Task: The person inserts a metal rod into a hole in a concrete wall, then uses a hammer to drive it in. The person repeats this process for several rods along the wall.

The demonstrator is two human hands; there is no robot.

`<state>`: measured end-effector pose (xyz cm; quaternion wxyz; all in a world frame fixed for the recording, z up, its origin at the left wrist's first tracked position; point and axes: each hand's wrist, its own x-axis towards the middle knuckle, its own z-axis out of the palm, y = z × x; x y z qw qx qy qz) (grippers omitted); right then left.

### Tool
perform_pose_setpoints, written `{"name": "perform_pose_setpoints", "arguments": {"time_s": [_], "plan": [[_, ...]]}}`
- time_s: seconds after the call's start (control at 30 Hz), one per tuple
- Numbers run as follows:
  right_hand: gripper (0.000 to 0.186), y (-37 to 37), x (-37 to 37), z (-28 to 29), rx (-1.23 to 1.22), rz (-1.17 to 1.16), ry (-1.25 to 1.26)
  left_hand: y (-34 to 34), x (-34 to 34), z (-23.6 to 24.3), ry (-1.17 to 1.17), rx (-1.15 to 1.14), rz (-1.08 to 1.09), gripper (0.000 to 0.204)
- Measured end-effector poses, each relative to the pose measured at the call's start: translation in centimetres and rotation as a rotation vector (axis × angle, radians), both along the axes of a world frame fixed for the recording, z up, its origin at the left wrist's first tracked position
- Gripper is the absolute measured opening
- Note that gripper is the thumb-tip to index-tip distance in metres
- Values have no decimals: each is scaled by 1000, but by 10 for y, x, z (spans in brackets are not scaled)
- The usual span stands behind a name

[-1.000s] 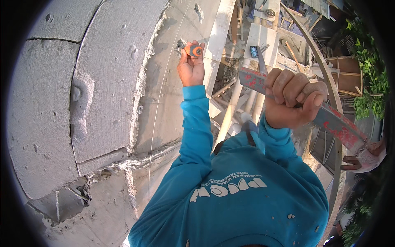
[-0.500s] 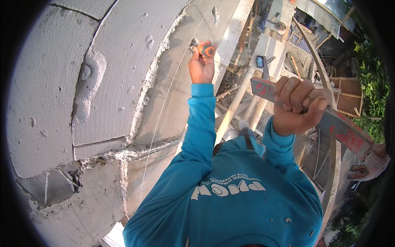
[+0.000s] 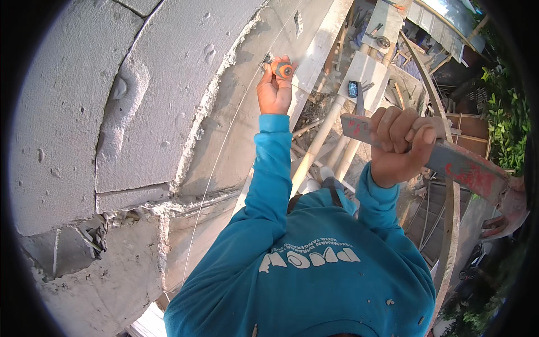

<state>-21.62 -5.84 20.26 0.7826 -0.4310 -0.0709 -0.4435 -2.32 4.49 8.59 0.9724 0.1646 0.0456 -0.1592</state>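
Observation:
My left hand (image 3: pixel 274 92) reaches up to the concrete face and is closed round a tool with a rounded orange-and-grey handle (image 3: pixel 282 69). The handle's end faces me; its working end is hidden by the fingers, next to a small dark hole in the concrete (image 3: pixel 241 78). My right hand (image 3: pixel 401 140) is raised off to the right, its fist wrapped round the flat grey handle of a hammer (image 3: pixel 471 173) with red marks. The hammer's worn, reddish head (image 3: pixel 508 208) is at the right rim of the view, away from the wall.
Rough grey blocks (image 3: pixel 157 101) fill the left, with a broken hollow (image 3: pixel 73 247) below. A taut white string (image 3: pixel 216 168) crosses the concrete. Right of it are bamboo poles (image 3: pixel 317 149), planks (image 3: pixel 365 73) bearing a phone (image 3: pixel 352 89) and tools, and a long timber (image 3: pixel 451 236).
My right hand and the hammer have shifted slightly left in the view. My left hand keeps its hold at the same spot by the hole, while the surroundings have shifted a little.

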Motion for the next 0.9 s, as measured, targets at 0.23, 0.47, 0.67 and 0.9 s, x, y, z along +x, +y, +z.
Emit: {"name": "perform_pose_setpoints", "arguments": {"time_s": [0.23,0.47,0.67,0.9], "plan": [[33,52,22,-170,-397,107,887,-1,11,-5,44,-95,-66,27],[23,3,-8,-11,-20,122,182,5,5,-5,2,-101,-10,31],[31,47,33,-117,-138,-160,337,-15,4,3,39,-115,-22,30],[33,23,7,-67,-408,90,841,1,6,7,44,-126,32,29]]}}
